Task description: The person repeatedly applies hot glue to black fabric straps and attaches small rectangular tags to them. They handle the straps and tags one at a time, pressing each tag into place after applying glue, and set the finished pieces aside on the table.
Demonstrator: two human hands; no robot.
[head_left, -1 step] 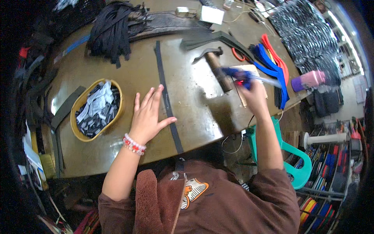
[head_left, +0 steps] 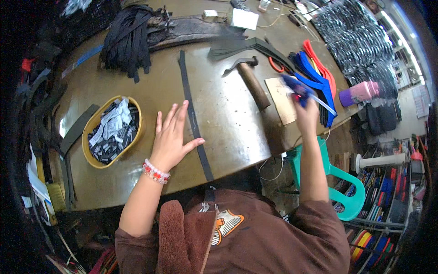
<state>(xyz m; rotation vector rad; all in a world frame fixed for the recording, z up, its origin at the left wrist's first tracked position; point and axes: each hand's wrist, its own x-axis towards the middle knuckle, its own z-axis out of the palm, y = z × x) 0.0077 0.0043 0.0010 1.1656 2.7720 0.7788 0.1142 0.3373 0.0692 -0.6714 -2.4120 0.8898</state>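
Note:
A long, narrow black strap (head_left: pixel 197 130) lies across the table from the far side to the near edge. My left hand (head_left: pixel 169 141) rests flat with fingers spread at the strap's left side; the thumb reaches onto it. My right hand (head_left: pixel 308 114) is wrapped around a blue glue gun (head_left: pixel 296 86), blurred by motion, with a small red light and a pale glue stick out of its back. The gun is over a tan board (head_left: pixel 279 102) near the right table edge. A hammer (head_left: pixel 253 84) with a wooden handle lies left of the board.
A yellow basket (head_left: pixel 86 150) of small black pieces and white labels stands left. Black straps (head_left: pixel 125 41) are heaped behind. Orange-handled scissors (head_left: pixel 276 65), blue straps (head_left: pixel 326 86) and a pink-purple bottle (head_left: pixel 358 94) are right. A green stool (head_left: pixel 351 205) stands beside the table.
My right hand has moved the glue gun to the right, away from the hammer and over the board. The left hand stays about where it was beside the strap.

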